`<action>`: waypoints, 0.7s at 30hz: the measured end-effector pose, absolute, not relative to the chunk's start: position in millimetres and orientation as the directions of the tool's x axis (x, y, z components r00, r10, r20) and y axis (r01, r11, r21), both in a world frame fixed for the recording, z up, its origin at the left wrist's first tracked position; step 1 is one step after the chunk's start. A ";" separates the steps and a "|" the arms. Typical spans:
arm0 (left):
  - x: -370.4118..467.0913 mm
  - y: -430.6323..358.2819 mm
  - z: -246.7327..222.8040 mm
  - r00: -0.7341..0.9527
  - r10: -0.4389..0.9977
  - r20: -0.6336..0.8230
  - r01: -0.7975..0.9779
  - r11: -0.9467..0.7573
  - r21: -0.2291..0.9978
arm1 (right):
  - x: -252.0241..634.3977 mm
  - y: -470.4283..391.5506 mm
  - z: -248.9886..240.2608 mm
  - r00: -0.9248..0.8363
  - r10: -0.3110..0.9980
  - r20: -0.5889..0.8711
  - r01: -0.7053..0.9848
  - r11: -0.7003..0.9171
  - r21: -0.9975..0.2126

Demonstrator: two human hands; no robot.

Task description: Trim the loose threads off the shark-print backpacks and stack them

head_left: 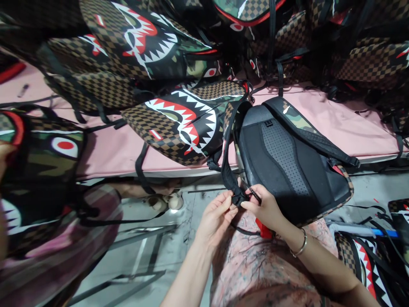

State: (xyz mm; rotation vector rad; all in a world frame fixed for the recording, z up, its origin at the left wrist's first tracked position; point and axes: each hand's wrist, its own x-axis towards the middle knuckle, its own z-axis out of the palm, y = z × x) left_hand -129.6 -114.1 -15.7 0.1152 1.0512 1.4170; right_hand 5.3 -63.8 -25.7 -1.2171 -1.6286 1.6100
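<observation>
A backpack (pixel 275 153) leans back-panel up across my lap and the table edge, its black padded back and mesh strip facing me. One of its shoulder straps (pixel 226 168) hangs down towards my hands. My left hand (pixel 219 213) pinches the bunched lower end of this strap between thumb and fingers. My right hand (pixel 266 211) is closed around a slim dark tool that looks like thread snips (pixel 254 195), its tip beside the strap end. The right thumb is close to the webbing; whether it presses on it I cannot tell.
Several shark-mouth backpacks (pixel 188 121) lie on the pink-covered table (pixel 108 151) and pile up behind it. At the left, another person's arm and a backpack (pixel 51 162) are close by. Metal bars (pixel 140 273) stand below. More backpacks (pixel 367 264) are low on the right.
</observation>
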 end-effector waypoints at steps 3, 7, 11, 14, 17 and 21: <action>-123.6 -113.1 -12.2 -0.212 0.816 -0.537 -0.763 0.205 0.613 | 8.4 -67.3 -20.0 -0.386 0.911 -0.143 0.195 -0.071 -0.978; -117.1 -113.1 -5.2 -0.241 0.798 -0.552 -0.745 0.212 0.632 | 8.5 -64.6 -18.5 -0.414 0.908 0.068 0.204 0.165 -0.965; -113.4 -113.7 -2.7 -0.245 0.784 -0.570 -0.749 0.220 0.625 | 5.2 -60.7 -25.4 -0.487 0.840 0.238 0.351 0.438 -0.828; -111.5 -112.9 -6.3 -0.257 0.778 -0.574 -0.769 0.195 0.609 | 1.4 -61.3 -29.7 -0.491 0.833 0.254 0.512 0.512 -0.689; -110.9 -110.8 -11.0 -0.251 0.779 -0.574 -0.801 0.166 0.576 | -2.0 -61.3 -28.7 -0.466 0.862 0.198 0.588 0.470 -0.659; -114.9 -107.2 -14.4 -0.173 0.756 -0.632 -0.857 0.200 0.475 | -2.8 -55.7 -21.6 -0.412 0.907 0.083 0.396 0.261 -0.881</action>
